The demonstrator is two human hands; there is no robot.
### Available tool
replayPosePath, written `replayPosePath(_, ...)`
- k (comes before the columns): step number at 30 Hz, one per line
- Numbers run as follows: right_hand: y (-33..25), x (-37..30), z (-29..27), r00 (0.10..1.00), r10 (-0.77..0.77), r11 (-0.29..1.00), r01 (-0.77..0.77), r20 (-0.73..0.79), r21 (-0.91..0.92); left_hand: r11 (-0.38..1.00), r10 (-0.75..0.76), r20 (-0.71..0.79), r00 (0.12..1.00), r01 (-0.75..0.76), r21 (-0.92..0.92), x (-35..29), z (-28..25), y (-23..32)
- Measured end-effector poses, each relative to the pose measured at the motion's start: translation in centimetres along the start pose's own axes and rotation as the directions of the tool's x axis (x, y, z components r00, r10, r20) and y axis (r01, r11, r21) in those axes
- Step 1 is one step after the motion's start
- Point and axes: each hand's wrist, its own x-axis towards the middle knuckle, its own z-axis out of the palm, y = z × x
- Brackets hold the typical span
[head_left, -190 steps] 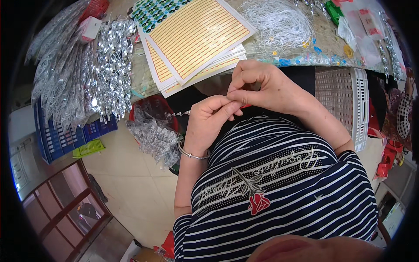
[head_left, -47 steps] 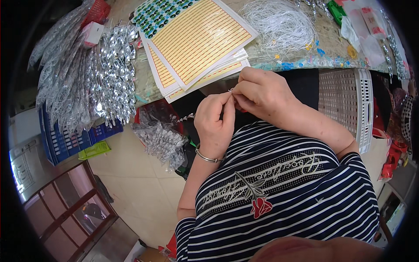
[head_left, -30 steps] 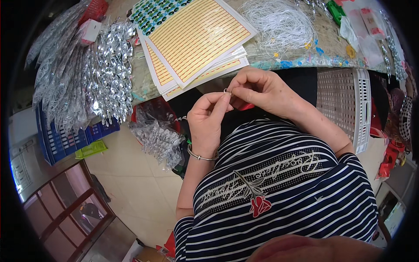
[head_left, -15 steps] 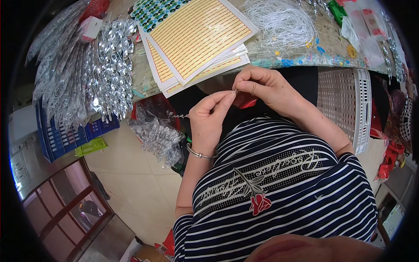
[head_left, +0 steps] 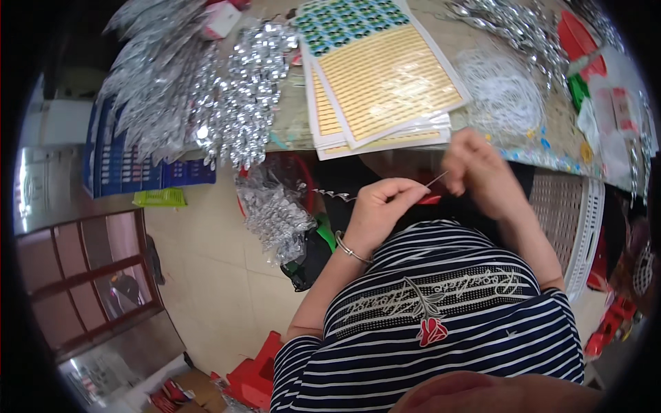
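Observation:
My left hand is closed in a pinch in front of my body. Out of its far side trails a silver twisted strip. From its fingertips a thin straight strand reaches to my right hand, where the curled fingers appear to pinch its end. That hand is smeared by motion, and its fingertips are hard to make out. Both hands are held just below the table's near edge. Beyond them lie stacked sticker sheets, yellow with rows of stripes and green-blue ovals along the top.
Silver twisted strips hang over the table's left edge, above a blue crate. A pile of white string lies right of the sheets. Below, a bag of silver pieces sits in a red container. A white basket stands at right.
My right hand has pulled away to the right from my left fingertips, leaving the thin strand stretched between them. The view has shifted, so the table things sit farther right and the crate shows more.

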Motion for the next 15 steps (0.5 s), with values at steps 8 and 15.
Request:
replayPosePath(8, -1.4, -0.1, -0.4, 0.992, -0.128, 0.986, 0.129, -0.015, 0.103, 1.0, -0.021, 0.228, 0.974, 0.025, -0.017, -0.8, -0.8, -0.6)
replayPosePath(15, -4.5, 1.7, -1.7, 0.967, -0.217, 0.974, 0.223, -0.135, 0.034, 0.987, -0.086, 0.208, 0.974, 0.055, 0.148, -3.2, -4.3, -5.6)
